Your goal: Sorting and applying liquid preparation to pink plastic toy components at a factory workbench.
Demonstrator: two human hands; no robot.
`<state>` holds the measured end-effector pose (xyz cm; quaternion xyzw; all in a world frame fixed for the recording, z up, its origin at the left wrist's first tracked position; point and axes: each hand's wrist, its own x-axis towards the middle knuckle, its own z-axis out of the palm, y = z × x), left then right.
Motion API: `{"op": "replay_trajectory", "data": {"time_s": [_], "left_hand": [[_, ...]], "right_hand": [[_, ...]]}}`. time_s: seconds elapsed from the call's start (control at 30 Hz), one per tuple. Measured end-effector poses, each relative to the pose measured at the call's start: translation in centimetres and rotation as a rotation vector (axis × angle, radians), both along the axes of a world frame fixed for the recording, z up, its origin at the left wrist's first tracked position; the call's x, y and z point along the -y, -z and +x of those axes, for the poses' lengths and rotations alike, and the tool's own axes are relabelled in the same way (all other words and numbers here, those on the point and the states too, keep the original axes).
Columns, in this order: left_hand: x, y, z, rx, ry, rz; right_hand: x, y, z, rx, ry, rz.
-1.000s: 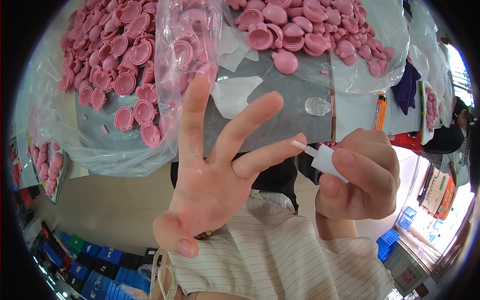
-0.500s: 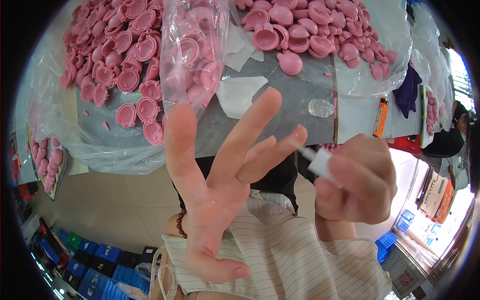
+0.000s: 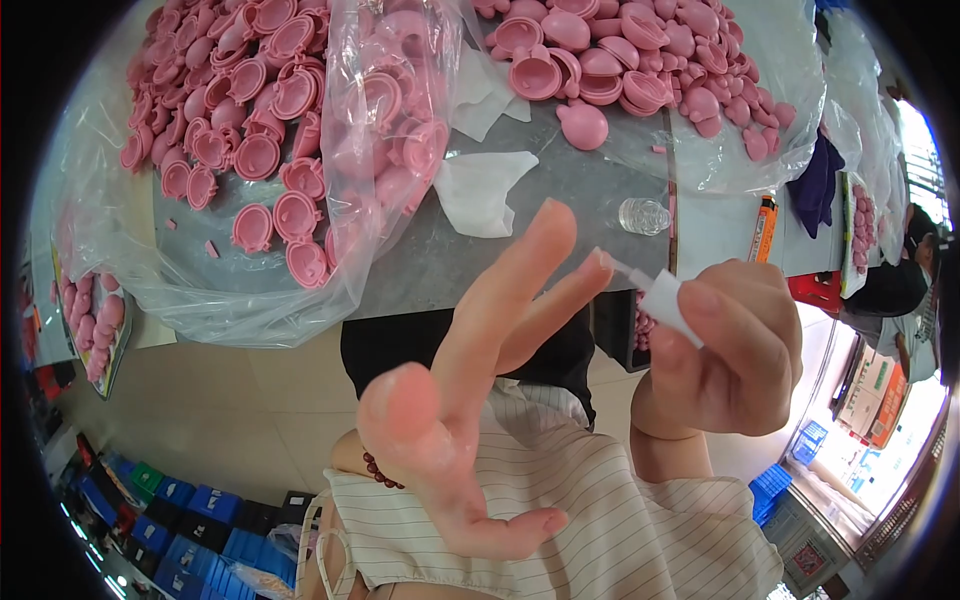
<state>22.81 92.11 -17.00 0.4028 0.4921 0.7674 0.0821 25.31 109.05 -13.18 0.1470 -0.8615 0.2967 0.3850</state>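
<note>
My left hand (image 3: 465, 400) is held up in front of me with its fingers spread apart, empty. My right hand (image 3: 735, 350) pinches a small nail polish brush (image 3: 672, 304) by its white cap. Its thin tip reaches a fingertip of my left hand, at the nail; whether it touches, I cannot tell for sure. On the grey table (image 3: 590, 210) beyond stands or lies a small clear bottle (image 3: 643, 216). A white piece of tissue-like sheet (image 3: 485, 195) lies left of the bottle.
Heaps of pink rounded plastic shells (image 3: 255, 155) cover the far left, partly inside a clear plastic bag (image 3: 270, 325). More pink shells (image 3: 583, 126) lie at the far right. An orange lighter-like object (image 3: 764, 230) and a dark purple cloth (image 3: 815, 185) lie on the right. Blue bins (image 3: 210, 510) stand on the floor.
My left hand has turned, its outer finger folding down toward me. My right hand has shifted slightly right and up, with the brush staying by the same fingertip.
</note>
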Motion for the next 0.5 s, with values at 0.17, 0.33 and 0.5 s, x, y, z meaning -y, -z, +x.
{"op": "replay_trajectory", "data": {"time_s": [0.17, 0.33, 0.5], "left_hand": [[-0.3, -1.2, 0.0, 0.067, 0.058, -0.093], [0.4, 0.0, -0.8, -0.133, -0.08, -0.165], [0.0, 1.4, -0.9, -0.05, -0.229, 0.071]], "right_hand": [[-0.2, 0.1, 0.5, 0.126, -0.18, -0.019], [-1.7, -0.5, -0.2, -0.053, 0.201, -0.098], [-3.1, -0.3, 0.1, 0.114, 0.204, -0.026]]}}
